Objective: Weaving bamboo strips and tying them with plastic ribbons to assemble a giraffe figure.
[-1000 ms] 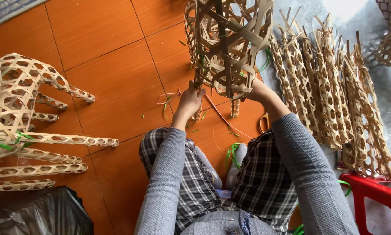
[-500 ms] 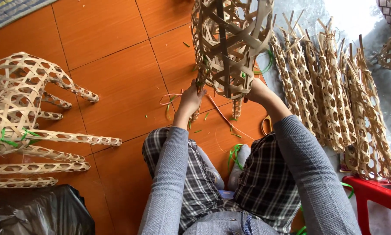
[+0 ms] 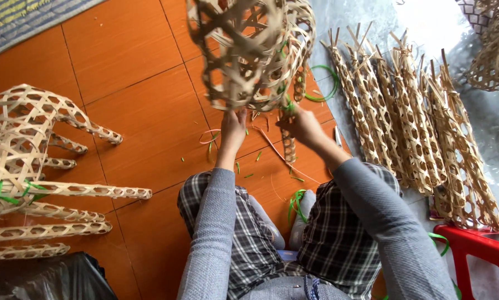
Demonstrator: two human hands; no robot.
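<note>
While the woven bamboo frame (image 3: 249, 50) hung far above my lap, my left hand (image 3: 234, 129) pinched its lower rim. My right hand (image 3: 300, 123), just right, gripped the narrow woven leg (image 3: 288, 141), long axis running near-to-far.

One held woven frame (image 3: 249, 55), one finished frame (image 3: 22, 144) (left), one stool (image 3: 477, 244).

A woven animal frame (image 3: 22, 144) lies at left on the orange tiles (image 3: 144, 83). Woven tubes (image 3: 421, 128) lie in a row at right, beside a red stool (image 3: 477, 244)
</note>
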